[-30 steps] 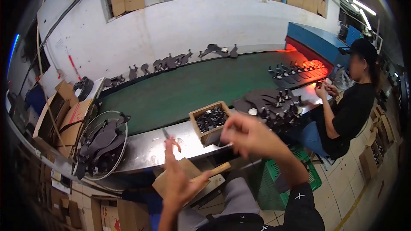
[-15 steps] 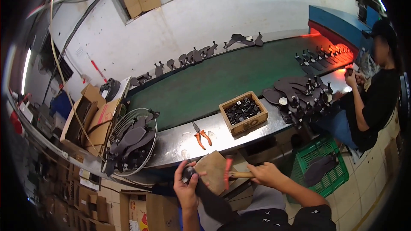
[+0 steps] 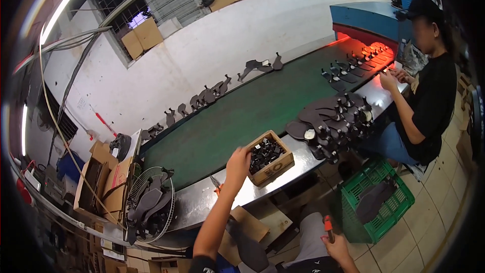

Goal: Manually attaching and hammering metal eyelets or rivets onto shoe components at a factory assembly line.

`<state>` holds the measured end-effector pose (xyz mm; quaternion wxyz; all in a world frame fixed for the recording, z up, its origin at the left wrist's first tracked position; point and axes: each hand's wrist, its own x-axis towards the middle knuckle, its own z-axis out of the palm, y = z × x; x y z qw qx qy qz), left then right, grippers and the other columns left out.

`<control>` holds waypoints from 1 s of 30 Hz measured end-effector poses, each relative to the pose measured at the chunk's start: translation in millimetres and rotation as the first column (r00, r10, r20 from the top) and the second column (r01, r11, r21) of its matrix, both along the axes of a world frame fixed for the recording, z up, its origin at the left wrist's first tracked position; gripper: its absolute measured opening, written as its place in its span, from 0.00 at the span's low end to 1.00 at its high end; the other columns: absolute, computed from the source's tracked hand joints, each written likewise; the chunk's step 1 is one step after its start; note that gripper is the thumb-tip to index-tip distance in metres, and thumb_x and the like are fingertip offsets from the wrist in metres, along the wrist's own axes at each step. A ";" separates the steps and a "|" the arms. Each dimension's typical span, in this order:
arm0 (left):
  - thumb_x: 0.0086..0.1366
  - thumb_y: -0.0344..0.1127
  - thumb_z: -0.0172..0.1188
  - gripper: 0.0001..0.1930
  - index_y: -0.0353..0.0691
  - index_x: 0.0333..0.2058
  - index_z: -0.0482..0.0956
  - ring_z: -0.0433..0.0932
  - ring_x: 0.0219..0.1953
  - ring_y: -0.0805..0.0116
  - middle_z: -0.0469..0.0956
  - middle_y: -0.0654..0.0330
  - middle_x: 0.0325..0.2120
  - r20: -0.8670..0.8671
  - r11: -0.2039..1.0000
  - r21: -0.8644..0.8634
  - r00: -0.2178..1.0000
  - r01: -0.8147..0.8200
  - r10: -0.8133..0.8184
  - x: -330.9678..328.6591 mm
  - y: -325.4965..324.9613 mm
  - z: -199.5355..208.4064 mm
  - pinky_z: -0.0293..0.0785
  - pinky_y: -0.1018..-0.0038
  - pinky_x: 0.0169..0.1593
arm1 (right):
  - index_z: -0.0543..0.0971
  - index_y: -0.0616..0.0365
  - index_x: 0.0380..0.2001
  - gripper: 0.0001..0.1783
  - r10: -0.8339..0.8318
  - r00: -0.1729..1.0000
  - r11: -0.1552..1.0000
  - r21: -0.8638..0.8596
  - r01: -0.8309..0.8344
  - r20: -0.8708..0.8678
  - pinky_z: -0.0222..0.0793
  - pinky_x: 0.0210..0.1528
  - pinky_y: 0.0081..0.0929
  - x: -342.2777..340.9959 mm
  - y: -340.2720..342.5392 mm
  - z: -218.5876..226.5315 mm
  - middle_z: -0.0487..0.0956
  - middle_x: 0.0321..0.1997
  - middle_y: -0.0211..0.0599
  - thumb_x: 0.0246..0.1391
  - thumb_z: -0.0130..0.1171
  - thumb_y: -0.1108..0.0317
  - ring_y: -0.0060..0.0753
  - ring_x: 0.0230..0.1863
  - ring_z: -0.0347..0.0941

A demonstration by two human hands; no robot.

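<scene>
At the left rim of a small wooden box (image 3: pixel 273 172), my left hand (image 3: pixel 238 166) reaches over with its fingers loosely bent toward the small black pieces (image 3: pixel 265 154) inside. No held piece shows in it, though its fingertips are partly hidden. My right hand (image 3: pixel 337 248) is closed round a hammer (image 3: pixel 328 224) beside my right thigh; its red head points up. A dark shoe sole (image 3: pixel 247 242) lies across my lap, next to a brown block (image 3: pixel 250 224). Orange-handled pliers (image 3: pixel 216 185) lie on the metal bench edge, partly behind my left forearm.
Behind the bench runs a green conveyor belt (image 3: pixel 212 126). Dark soles with heels (image 3: pixel 328 121) are heaped right of the box. A wire basket (image 3: pixel 172 207) of soles stands left, a green crate (image 3: pixel 376 227) right. A co-worker (image 3: pixel 427 88) sits at the far right.
My left hand has let go of the sole and moved up to the wooden box. My right hand, with the hammer, has dropped lower. The view has shifted.
</scene>
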<state>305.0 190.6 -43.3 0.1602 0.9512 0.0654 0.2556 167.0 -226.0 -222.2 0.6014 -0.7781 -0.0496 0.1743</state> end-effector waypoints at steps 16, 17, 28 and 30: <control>0.55 0.25 0.69 0.04 0.35 0.30 0.83 0.76 0.24 0.70 0.78 0.58 0.27 0.389 0.971 -0.167 0.917 0.170 -0.094 -79.9 -79.1 40.9 0.73 0.74 0.28 | 0.79 0.66 0.47 0.17 0.150 0.972 0.969 0.167 -0.180 0.179 0.77 0.41 0.24 46.4 26.4 133.1 0.85 0.32 0.42 0.52 0.58 0.80 0.27 0.36 0.83; 0.54 0.24 0.70 0.05 0.35 0.29 0.83 0.75 0.22 0.73 0.79 0.59 0.28 0.408 0.975 -0.163 0.910 0.149 -0.070 -104.9 -95.1 47.5 0.72 0.76 0.27 | 0.78 0.66 0.49 0.19 0.187 0.962 0.928 0.286 -0.240 0.198 0.76 0.42 0.24 55.0 44.5 152.0 0.85 0.36 0.43 0.52 0.57 0.81 0.26 0.38 0.82; 0.51 0.27 0.72 0.12 0.39 0.36 0.83 0.78 0.36 0.60 0.78 0.59 0.32 0.395 0.994 -0.073 0.917 0.087 -0.051 -251.0 -117.6 24.0 0.72 0.67 0.40 | 0.79 0.64 0.37 0.08 0.562 0.818 0.655 0.539 -0.530 0.120 0.57 0.16 0.14 19.9 165.3 200.9 0.75 0.21 0.26 0.58 0.63 0.71 0.13 0.15 0.65; 0.51 0.29 0.72 0.11 0.38 0.35 0.83 0.79 0.35 0.61 0.79 0.58 0.32 0.382 0.977 -0.169 0.905 -0.131 0.187 -256.1 -94.3 17.0 0.73 0.68 0.40 | 0.80 0.64 0.38 0.08 0.555 0.815 0.668 0.494 -0.556 0.166 0.57 0.16 0.14 16.4 181.2 190.9 0.74 0.20 0.25 0.58 0.63 0.71 0.12 0.15 0.65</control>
